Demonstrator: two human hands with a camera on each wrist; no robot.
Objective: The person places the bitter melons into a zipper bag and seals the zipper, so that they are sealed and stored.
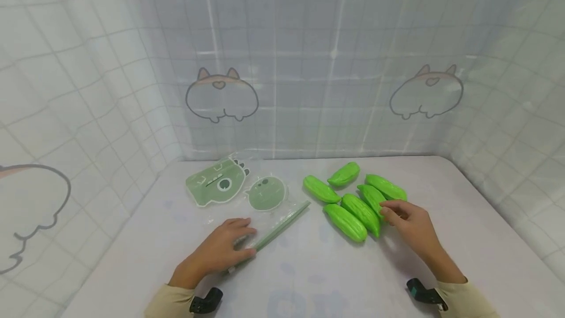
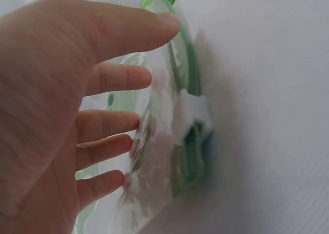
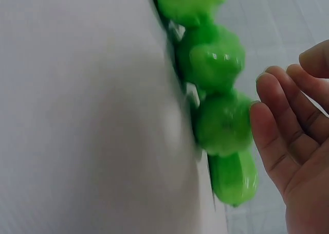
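A clear plastic zip bag point(image 1: 267, 193) printed with pale green cartoon shapes lies flat at the left. Its green zip strip point(image 1: 282, 225) runs diagonally along the near edge, with a white slider point(image 2: 193, 108) in the left wrist view. My left hand point(image 1: 225, 247) is over the bag's near corner, fingers spread and thumb by the strip; whether it touches is unclear. Several bright green, ridged, cucumber-like vegetables point(image 1: 345, 222) lie grouped at the right. Beside them hovers my right hand point(image 1: 410, 222), fingers loosely bent, close to one vegetable point(image 3: 223, 123) but holding nothing visible.
The white tabletop point(image 1: 309, 278) meets a sheet-covered back wall point(image 1: 300, 87) with a grid and cartoon animal print. Similar sheets hang at the left and right sides. Dark wrist devices point(image 1: 206, 301) sit at both sleeves.
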